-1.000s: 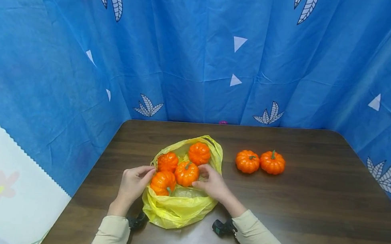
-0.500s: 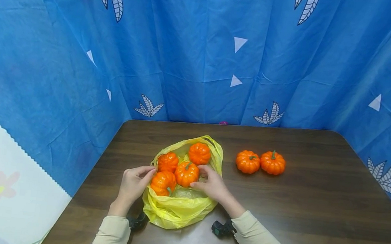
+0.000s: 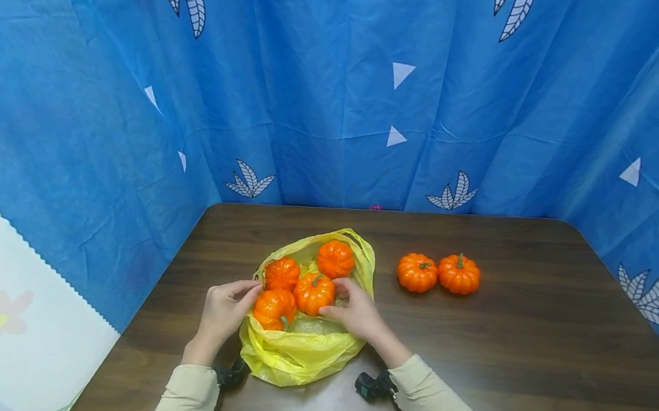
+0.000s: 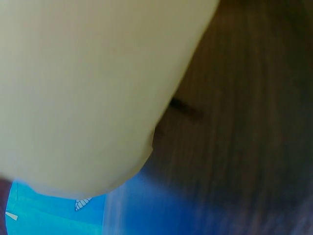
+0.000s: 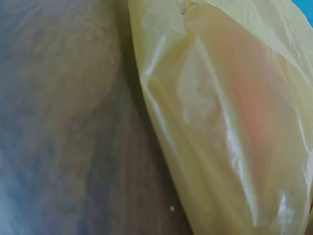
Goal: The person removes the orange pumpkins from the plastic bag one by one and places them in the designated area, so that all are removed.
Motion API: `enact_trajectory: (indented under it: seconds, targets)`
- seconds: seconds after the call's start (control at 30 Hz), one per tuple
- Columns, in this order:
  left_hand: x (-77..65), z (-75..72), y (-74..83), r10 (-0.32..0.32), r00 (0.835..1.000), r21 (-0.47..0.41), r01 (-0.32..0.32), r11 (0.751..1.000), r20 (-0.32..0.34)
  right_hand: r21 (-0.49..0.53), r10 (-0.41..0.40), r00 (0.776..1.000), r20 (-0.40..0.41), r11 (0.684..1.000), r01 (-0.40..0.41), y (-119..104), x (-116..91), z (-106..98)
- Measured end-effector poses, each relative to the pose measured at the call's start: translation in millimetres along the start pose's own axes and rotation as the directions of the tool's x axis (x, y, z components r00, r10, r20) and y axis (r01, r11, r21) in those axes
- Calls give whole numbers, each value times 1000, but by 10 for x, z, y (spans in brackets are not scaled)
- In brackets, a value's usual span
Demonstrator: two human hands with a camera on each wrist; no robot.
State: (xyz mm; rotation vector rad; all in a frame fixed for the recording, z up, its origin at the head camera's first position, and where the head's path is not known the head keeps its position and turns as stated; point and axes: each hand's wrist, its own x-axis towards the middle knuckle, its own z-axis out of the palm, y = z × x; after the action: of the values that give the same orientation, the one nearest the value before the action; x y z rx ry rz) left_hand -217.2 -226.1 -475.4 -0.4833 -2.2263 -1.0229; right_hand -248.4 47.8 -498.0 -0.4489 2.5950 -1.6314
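A yellow plastic bag point(image 3: 300, 358) lies on the table with its mouth wide, and several small orange pumpkins sit in it. On its left side my left hand point(image 3: 224, 309) pinches the bag's rim between thumb and fingers, beside the front-left pumpkin point(image 3: 274, 306). My right hand point(image 3: 359, 312) reaches over the right rim and holds the middle pumpkin point(image 3: 314, 290), thumb in front and fingers behind. The back pumpkin point(image 3: 335, 258) and the left pumpkin point(image 3: 282, 273) rest behind it. In the right wrist view the bag point(image 5: 220, 122) hides the hand; a sleeve point(image 4: 88, 88) fills much of the left wrist view.
Two more pumpkins, one point(image 3: 417, 272) beside the other point(image 3: 459, 273), stand on the dark wooden table point(image 3: 534, 337) right of the bag. A blue curtain point(image 3: 342, 98) hangs behind the table's back edge. Black wrist cameras, one of them point(image 3: 373, 385) on the right, sit close over the tabletop.
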Motion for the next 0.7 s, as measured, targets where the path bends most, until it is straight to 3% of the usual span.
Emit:
enact_trajectory:
  seconds: [0.7]
  targets:
    - [0, 3, -4, 8, 1000, 19, -8, 1000, -5, 86, 73, 997, 35, 993, -76, 25, 27, -133]
